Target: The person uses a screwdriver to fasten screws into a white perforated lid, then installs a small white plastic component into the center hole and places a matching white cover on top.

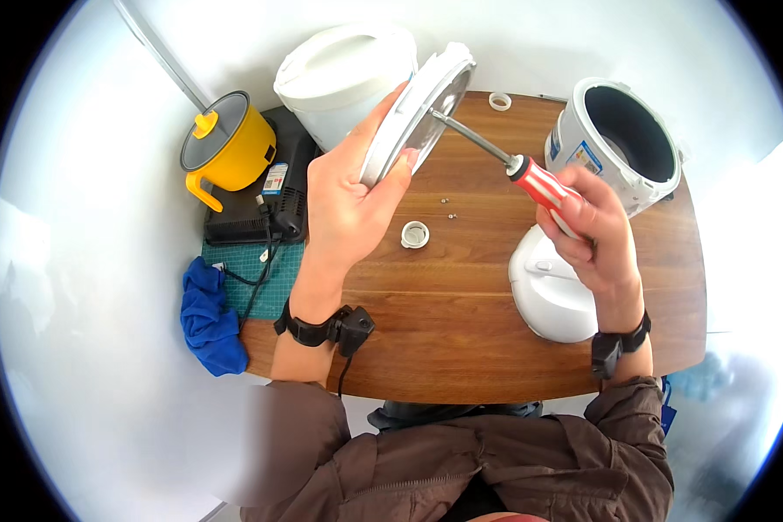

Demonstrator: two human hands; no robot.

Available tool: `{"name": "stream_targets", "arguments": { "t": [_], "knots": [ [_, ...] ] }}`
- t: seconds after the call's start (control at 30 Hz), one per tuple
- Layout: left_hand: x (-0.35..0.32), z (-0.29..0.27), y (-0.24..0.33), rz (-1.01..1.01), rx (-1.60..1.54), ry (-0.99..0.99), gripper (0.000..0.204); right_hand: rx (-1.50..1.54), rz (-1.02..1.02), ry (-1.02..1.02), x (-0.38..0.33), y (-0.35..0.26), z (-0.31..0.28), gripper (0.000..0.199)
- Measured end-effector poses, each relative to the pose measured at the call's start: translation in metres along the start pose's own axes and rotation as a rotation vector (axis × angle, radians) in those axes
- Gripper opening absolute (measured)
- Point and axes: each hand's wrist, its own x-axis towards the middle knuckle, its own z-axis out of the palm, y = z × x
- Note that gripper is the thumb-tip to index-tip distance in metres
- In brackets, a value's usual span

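The screwdriver handle (538,184) is red and white, the gridded mat (282,285) green.

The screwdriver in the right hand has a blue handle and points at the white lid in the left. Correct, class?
Not blue: the head view shows a red-and-white handle. The screwdriver in the right hand points at the lid in the left hand.

Yellow pot (245,155), grey lid (224,130) on, sits on black boxy device (235,228). Green gridded mat (280,291) at near side, black cable (269,228) across it. Blue cloth (210,317) crumpled at mat's left edge.
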Motion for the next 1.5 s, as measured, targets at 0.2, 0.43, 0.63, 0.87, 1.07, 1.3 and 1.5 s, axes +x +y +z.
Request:
{"name": "stream_targets", "arguments": {
  "t": [0.2, 0.43, 0.63, 0.87, 1.07, 1.3, 1.5],
  "knots": [
    [0.001, 0.014, -0.002, 0.01, -0.146, 0.058, 0.053, -0.171, -0.183, 0.083, 0.008, -0.002, 0.001, 0.039],
    [-0.002, 0.018, 0.001, 0.006, -0.069, 0.048, 0.054, -0.704, -0.413, 0.248, -0.001, 0.007, 0.016, 0.035],
    [0.0, 0.007, 0.008, 0.001, -0.035, -0.034, 0.054, 0.27, 0.097, -0.182, 0.014, 0.006, -0.014, 0.03],
    [-0.002, 0.017, 0.006, -0.004, -0.007, 0.013, 0.053, -0.619, -0.334, 0.168, 0.001, 0.005, 0.013, 0.029],
    [0.0, 0.006, -0.014, 0.111, -0.007, -0.047, 0.053, -0.077, 0.057, -0.069, 0.004, -0.002, -0.001, 0.03],
    [0.002, 0.006, -0.007, -0.02, -0.022, -0.082, 0.052, -0.289, -0.149, 0.009, 0.012, 0.009, 0.002, 0.031],
    [0.002, 0.011, -0.007, 0.036, 0.011, -0.047, 0.052, -1.302, -0.883, 0.265, 0.005, 0.019, 0.019, 0.031]
  ]
}}
